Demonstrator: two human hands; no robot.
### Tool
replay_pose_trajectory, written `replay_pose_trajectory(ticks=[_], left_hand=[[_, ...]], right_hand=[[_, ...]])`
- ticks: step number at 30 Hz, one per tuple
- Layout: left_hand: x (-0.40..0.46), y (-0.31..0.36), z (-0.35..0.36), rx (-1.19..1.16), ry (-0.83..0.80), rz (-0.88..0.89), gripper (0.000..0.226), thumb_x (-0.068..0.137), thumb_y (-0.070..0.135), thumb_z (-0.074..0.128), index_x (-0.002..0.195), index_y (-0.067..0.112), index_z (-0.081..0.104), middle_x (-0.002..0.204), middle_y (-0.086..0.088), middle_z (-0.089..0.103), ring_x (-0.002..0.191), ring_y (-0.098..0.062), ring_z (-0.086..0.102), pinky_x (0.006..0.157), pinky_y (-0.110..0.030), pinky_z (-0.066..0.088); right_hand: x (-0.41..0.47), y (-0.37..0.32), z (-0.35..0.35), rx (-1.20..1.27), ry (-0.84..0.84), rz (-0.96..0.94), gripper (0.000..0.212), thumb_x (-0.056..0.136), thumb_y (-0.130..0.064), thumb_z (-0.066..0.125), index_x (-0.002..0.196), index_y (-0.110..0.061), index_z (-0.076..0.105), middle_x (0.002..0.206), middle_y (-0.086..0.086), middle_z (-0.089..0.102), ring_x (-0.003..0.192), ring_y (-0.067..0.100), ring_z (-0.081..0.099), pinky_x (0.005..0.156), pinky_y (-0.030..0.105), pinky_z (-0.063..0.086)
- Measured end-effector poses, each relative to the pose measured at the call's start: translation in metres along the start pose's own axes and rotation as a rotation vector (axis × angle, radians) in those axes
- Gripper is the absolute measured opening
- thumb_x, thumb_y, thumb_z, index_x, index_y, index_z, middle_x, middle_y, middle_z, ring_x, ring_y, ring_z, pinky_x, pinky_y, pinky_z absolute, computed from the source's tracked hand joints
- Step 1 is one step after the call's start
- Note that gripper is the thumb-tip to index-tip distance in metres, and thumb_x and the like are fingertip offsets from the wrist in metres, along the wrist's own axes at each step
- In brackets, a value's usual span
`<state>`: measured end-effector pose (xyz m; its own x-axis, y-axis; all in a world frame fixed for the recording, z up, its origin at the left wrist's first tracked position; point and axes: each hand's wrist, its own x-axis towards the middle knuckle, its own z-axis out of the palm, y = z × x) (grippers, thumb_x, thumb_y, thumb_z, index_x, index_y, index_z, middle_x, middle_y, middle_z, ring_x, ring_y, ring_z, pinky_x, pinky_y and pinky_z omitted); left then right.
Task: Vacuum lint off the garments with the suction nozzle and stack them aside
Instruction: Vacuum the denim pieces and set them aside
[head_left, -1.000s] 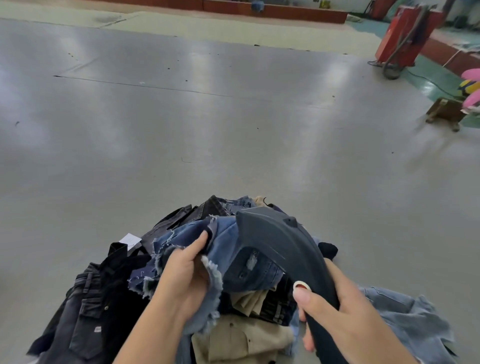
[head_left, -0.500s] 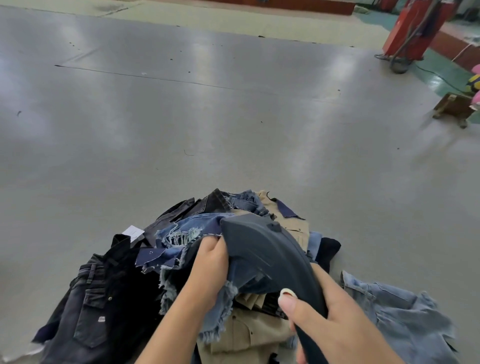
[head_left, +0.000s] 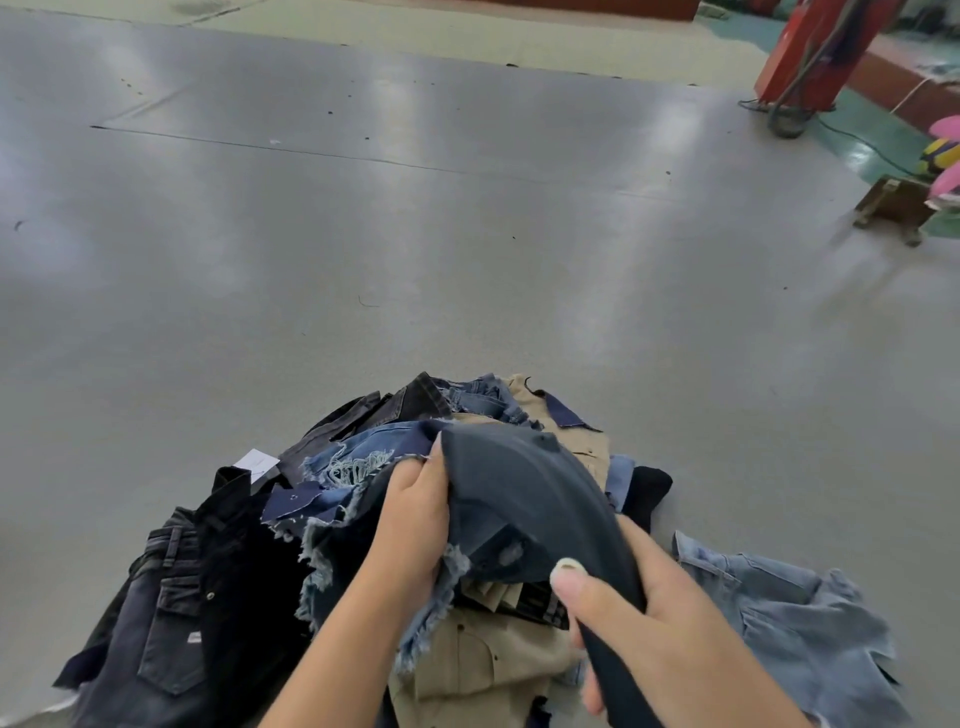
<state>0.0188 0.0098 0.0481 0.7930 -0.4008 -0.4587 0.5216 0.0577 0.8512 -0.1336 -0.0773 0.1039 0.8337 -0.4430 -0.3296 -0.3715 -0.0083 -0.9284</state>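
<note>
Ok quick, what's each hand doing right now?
Left hand: gripping the frayed blue denim garment.
Right hand: gripping the dark suction nozzle.

Dark grey nozzle (head_left: 524, 493); frayed blue denim shorts (head_left: 363, 467), black jeans (head_left: 208, 597), khaki garment (head_left: 483, 660)

A dark grey curved suction nozzle (head_left: 530, 499) lies pressed against frayed blue denim shorts (head_left: 363, 467) atop a heaped pile of garments (head_left: 218, 582) on the floor. Black, tan and pale blue pieces make up the heap.
</note>
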Motion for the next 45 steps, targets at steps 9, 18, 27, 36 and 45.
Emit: replay_pose_trajectory(ticks=[9, 18, 27, 36, 45], left_hand=[[0.008, 0.007, -0.005, 0.283, -0.015, 0.191, 0.048, 0.097, 0.03, 0.05, 0.058, 0.002, 0.046, 0.046, 0.001, 0.048, 0.047, -0.01, 0.047, 0.052, -0.017, 0.038], [-0.001, 0.006, -0.016, 0.387, -0.222, 0.17, 0.024, 0.095, 0.019, 0.056, 0.099, -0.004, 0.056, 0.089, -0.017, 0.066, 0.086, -0.02, 0.067, 0.077, -0.031, 0.053], [0.006, 0.011, -0.02, 0.527, -0.291, 0.182, 0.028, 0.094, 0.022, 0.057, 0.074, 0.01, 0.043, 0.065, -0.002, 0.043, 0.061, -0.01, 0.045, 0.056, -0.02, 0.036], [0.005, 0.009, -0.02, 0.481, -0.284, 0.151, 0.029, 0.094, 0.017, 0.059, 0.07, 0.011, 0.043, 0.053, 0.01, 0.046, 0.045, 0.002, 0.044, 0.047, -0.012, 0.037], [-0.002, -0.013, 0.0, -0.165, 0.025, -0.296, 0.058, 0.083, 0.059, 0.057, 0.107, 0.007, 0.064, 0.098, -0.016, 0.073, 0.09, -0.033, 0.07, 0.089, -0.045, 0.052]], right_hand=[[0.001, -0.002, -0.013, 0.174, -0.041, 0.052, 0.015, 0.077, -0.045, 0.068, 0.09, -0.041, 0.061, 0.063, 0.008, 0.062, 0.045, 0.03, 0.058, 0.044, 0.029, 0.047], [0.012, -0.005, -0.017, 0.132, 0.042, 0.043, 0.015, 0.078, -0.042, 0.064, 0.089, -0.032, 0.059, 0.062, 0.004, 0.062, 0.046, 0.028, 0.058, 0.045, 0.03, 0.049], [0.001, -0.002, -0.017, 0.084, -0.049, 0.068, 0.018, 0.077, -0.044, 0.064, 0.095, -0.044, 0.059, 0.063, 0.003, 0.064, 0.048, 0.029, 0.061, 0.046, 0.028, 0.049], [-0.003, -0.004, -0.02, 0.111, -0.044, 0.041, 0.03, 0.065, -0.049, 0.065, 0.093, -0.04, 0.06, 0.064, 0.006, 0.064, 0.046, 0.03, 0.06, 0.045, 0.028, 0.049], [0.006, -0.001, -0.03, 0.122, 0.173, 0.057, 0.037, 0.069, -0.045, 0.066, 0.093, -0.018, 0.057, 0.06, 0.005, 0.063, 0.045, 0.028, 0.059, 0.043, 0.028, 0.048]])
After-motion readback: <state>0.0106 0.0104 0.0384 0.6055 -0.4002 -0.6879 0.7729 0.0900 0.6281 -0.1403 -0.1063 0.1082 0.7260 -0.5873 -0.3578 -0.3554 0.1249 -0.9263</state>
